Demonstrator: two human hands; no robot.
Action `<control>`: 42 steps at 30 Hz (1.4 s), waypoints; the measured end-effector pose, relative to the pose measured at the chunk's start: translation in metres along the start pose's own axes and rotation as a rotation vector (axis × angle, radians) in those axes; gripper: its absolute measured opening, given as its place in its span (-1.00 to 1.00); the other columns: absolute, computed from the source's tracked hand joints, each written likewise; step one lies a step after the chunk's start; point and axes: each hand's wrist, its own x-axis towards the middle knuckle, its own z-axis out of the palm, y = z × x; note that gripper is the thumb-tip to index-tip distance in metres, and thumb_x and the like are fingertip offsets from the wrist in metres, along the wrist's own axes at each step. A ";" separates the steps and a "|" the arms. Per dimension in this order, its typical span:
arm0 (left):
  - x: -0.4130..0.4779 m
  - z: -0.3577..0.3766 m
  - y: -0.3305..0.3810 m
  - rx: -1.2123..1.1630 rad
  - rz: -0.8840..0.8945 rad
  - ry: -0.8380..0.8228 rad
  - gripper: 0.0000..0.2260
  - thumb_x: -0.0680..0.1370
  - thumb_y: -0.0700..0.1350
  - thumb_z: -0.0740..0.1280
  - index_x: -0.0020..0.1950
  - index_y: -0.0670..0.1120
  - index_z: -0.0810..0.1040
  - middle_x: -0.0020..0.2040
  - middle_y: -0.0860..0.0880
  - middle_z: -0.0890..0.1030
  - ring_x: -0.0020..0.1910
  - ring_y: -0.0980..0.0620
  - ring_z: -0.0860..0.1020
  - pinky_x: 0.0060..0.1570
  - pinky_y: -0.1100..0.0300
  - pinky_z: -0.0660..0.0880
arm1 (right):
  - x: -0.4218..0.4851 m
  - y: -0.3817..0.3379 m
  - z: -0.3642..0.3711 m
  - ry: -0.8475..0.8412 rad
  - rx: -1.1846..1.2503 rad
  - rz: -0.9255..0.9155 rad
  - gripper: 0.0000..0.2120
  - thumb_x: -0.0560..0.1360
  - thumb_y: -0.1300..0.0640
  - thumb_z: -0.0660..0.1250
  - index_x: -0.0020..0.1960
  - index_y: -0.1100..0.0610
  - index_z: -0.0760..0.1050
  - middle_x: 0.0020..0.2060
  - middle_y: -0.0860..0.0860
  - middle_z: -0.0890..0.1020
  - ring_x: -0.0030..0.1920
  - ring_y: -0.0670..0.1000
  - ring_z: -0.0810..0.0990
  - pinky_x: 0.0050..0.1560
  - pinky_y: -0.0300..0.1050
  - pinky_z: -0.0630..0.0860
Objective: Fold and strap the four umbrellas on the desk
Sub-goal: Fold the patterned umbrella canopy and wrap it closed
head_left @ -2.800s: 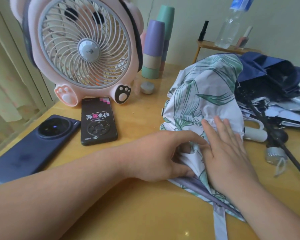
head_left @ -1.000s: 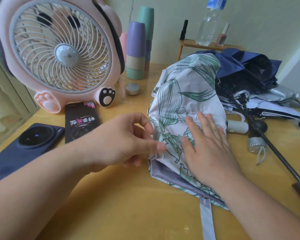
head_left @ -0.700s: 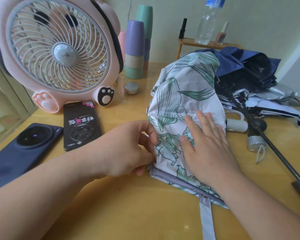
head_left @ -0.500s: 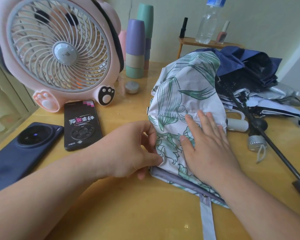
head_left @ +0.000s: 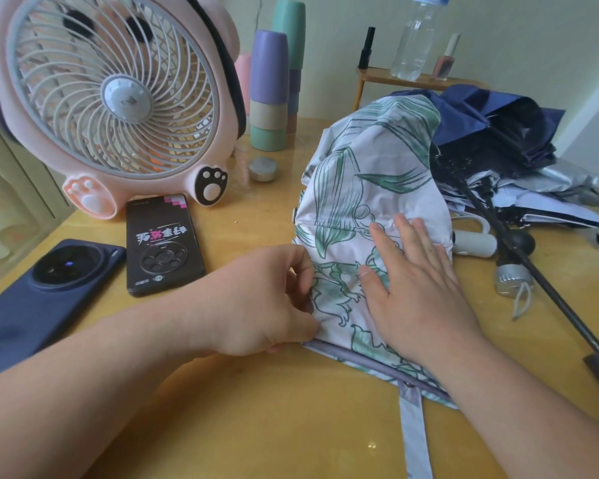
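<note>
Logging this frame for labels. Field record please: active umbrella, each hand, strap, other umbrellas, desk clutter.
active umbrella: leaf-print umbrella, canopy lying on desk
left hand: pinches canopy's left edge
right hand: flat, presses canopy down
strap: loose on desk, unfastened
other umbrellas: navy umbrella and others heaped loose at right
clutter: pink fan, black phone, blue phone, stacked cups

The left hand [head_left: 256,299] curls, pinching the leaf-print umbrella [head_left: 367,174] at its edge. The right hand [head_left: 419,292] lies flat, fingers straight, palm down.
</note>
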 end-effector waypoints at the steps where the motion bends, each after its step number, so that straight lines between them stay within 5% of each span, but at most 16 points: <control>1: 0.000 -0.002 -0.001 -0.006 0.016 -0.013 -0.68 0.40 -0.28 0.50 -0.17 -0.02 0.37 -0.24 -0.15 0.64 -0.54 0.04 0.42 -0.47 0.20 0.38 | 0.000 0.000 0.000 0.000 0.001 0.000 -0.38 0.65 -0.24 -0.12 0.64 -0.18 -0.25 0.62 -0.11 -0.31 0.58 -0.10 -0.42 0.62 0.06 -0.28; 5: 0.001 -0.009 -0.005 -0.061 0.048 -0.078 -0.69 0.39 -0.32 0.48 -0.17 -0.02 0.40 -0.25 0.01 0.63 -0.47 0.07 0.38 -0.44 0.28 0.35 | 0.000 0.000 -0.001 -0.004 0.006 0.003 -0.38 0.65 -0.24 -0.12 0.64 -0.18 -0.26 0.62 -0.11 -0.32 0.58 -0.10 -0.43 0.61 0.06 -0.29; 14: 0.003 0.007 -0.001 -0.162 0.005 0.056 -0.70 0.47 -0.17 0.56 0.04 -0.06 0.47 -0.25 -0.03 0.64 -0.51 -0.03 0.52 -0.58 0.34 0.33 | 0.001 -0.002 -0.002 -0.040 -0.011 0.013 -0.20 0.53 -0.47 -0.17 0.64 -0.16 -0.29 0.61 -0.09 -0.38 0.56 -0.07 -0.47 0.61 0.07 -0.30; 19: 0.004 0.002 -0.004 -0.114 0.009 -0.059 -0.71 0.45 -0.30 0.49 -0.01 -0.01 0.47 -0.18 -0.23 0.64 -0.54 -0.02 0.46 -0.52 0.28 0.36 | 0.001 -0.002 -0.002 -0.051 -0.027 0.020 -0.12 0.47 -0.56 -0.20 0.63 -0.17 -0.32 0.60 -0.09 -0.40 0.56 -0.07 -0.48 0.61 0.10 -0.28; 24: 0.002 0.003 -0.004 -0.166 0.040 -0.078 -0.66 0.37 -0.33 0.31 -0.05 0.10 0.52 -0.15 -0.26 0.64 -0.50 -0.07 0.53 -0.51 0.35 0.37 | 0.001 -0.003 -0.003 -0.059 -0.036 0.023 -0.08 0.43 -0.60 -0.20 0.63 -0.16 -0.33 0.60 -0.09 -0.40 0.56 -0.06 -0.49 0.61 0.11 -0.29; 28: 0.003 0.001 -0.006 -0.205 0.065 -0.099 -0.65 0.46 -0.36 0.37 0.05 0.09 0.53 -0.16 -0.13 0.65 -0.44 -0.15 0.60 -0.53 0.21 0.41 | 0.001 -0.003 -0.002 -0.058 -0.037 0.016 -0.07 0.44 -0.61 -0.19 0.63 -0.16 -0.33 0.60 -0.08 -0.39 0.56 -0.06 -0.49 0.61 0.13 -0.28; 42: 0.001 -0.009 -0.006 0.021 0.090 -0.024 -0.63 0.43 -0.36 0.46 -0.01 0.00 0.37 -0.16 0.00 0.70 -0.50 0.10 0.47 -0.50 0.31 0.37 | 0.001 -0.001 -0.001 -0.056 -0.031 0.013 -0.11 0.46 -0.58 -0.22 0.63 -0.15 -0.33 0.60 -0.08 -0.40 0.56 -0.05 -0.49 0.61 0.13 -0.28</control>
